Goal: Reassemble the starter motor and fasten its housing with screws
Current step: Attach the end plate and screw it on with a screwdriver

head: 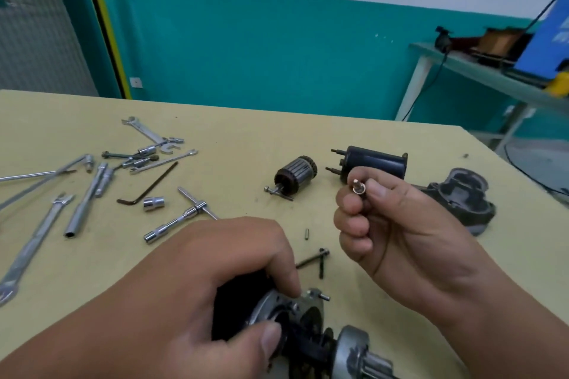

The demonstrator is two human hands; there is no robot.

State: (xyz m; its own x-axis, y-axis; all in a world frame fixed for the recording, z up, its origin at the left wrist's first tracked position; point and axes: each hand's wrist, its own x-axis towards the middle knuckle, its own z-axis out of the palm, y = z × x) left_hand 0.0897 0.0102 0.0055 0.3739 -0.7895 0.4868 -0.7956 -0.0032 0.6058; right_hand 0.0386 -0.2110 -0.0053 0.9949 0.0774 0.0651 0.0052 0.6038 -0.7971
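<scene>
My left hand (197, 283) grips the black starter motor body (289, 320) at the table's near edge, thumb on its metal end plate. A pinion gear (366, 354) sticks out at its right end. My right hand (397, 224) is raised above the table and pinches a small metal pin with a ring (358, 188) between thumb and forefinger. The armature (295, 174) lies mid-table. The black solenoid cylinder (374, 163) lies behind my right hand. A dark cast nose housing (465, 197) lies to the right. Two long screws (317, 258) and a small pin (307, 233) lie between my hands.
Spanners, sockets, a T-handle (184, 218), a hex key (147, 188) and extension bars are scattered over the left of the yellow table (246, 132). A side bench (480, 71) with equipment stands at the back right against the teal wall.
</scene>
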